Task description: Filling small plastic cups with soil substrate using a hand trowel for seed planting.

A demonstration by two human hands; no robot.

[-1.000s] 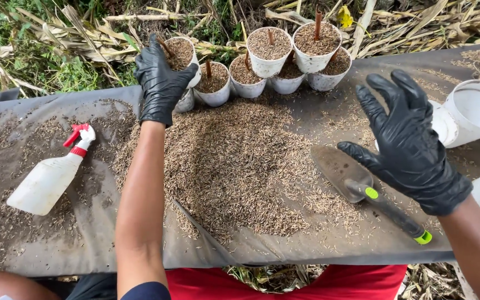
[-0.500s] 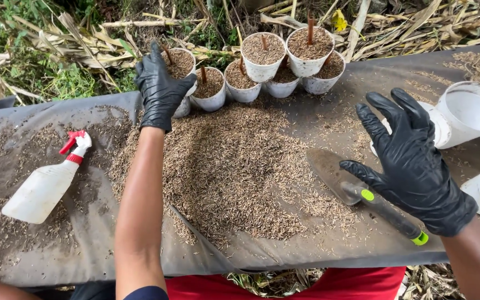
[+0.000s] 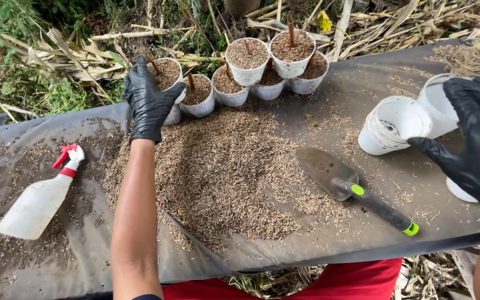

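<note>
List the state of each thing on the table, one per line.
Left hand: gloved, gripping a filled cup.
Right hand: gloved, open, reaching at empty cups, which lie tipped.
Trowel: lying flat, unheld.
Spray bottle: on its side.
Husk pile: spread loose.

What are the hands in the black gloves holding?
The left hand grips a filled white cup by its rim and side. The right hand holds nothing, open beside the empty white cups.

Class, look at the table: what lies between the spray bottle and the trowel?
In the head view, the person's left forearm and the heap of husk mix lie between the spray bottle and the trowel.
</note>
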